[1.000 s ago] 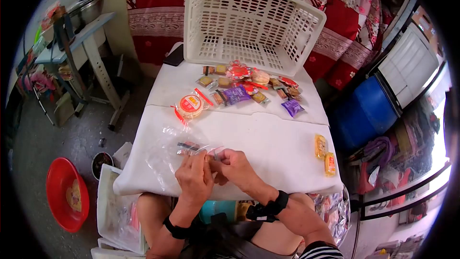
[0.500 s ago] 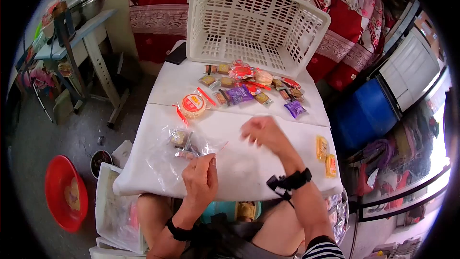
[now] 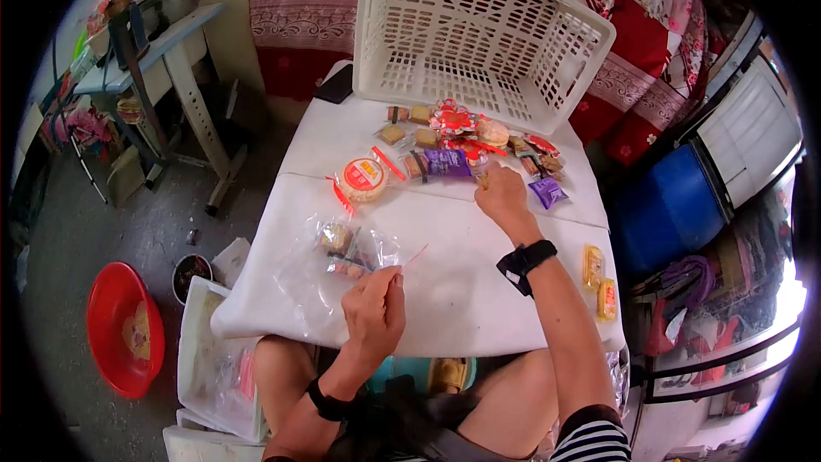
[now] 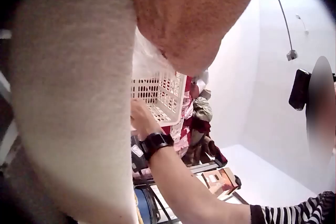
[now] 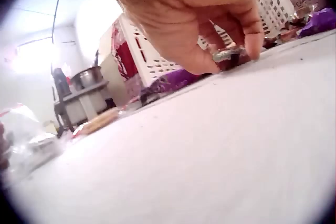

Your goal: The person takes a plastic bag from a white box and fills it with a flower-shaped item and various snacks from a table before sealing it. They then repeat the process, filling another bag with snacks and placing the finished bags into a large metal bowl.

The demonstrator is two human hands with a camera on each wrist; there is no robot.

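Note:
Near the table's front edge, my left hand (image 3: 374,312) pinches the mouth edge of a clear plastic bag (image 3: 291,278), which lies flat to its left. Inside the bag are a yellowish wrapped snack (image 3: 336,238) and a dark-banded wrapped snack (image 3: 346,268). My right hand (image 3: 505,198) reaches to the front of a pile of packaged snacks. In the right wrist view, its thumb and fingers curl round a small clear-wrapped snack (image 5: 229,55) at the tabletop. Beside it lies a purple packet (image 3: 446,162). The left wrist view shows the left hand's underside, its fingertips hidden.
A white slatted basket (image 3: 479,90) lies on its side behind the pile. A round red-and-white pack (image 3: 360,180) sits left of it, another purple packet (image 3: 548,193) right. Two yellow packets (image 3: 593,267) lie by the right edge. A phone (image 3: 335,85) rests at the back left.
My right hand has left the left hand and the bag and moved forward to the pile, now round a small wrapped snack. A yellowish snack now shows in the bag; the left hand keeps its hold.

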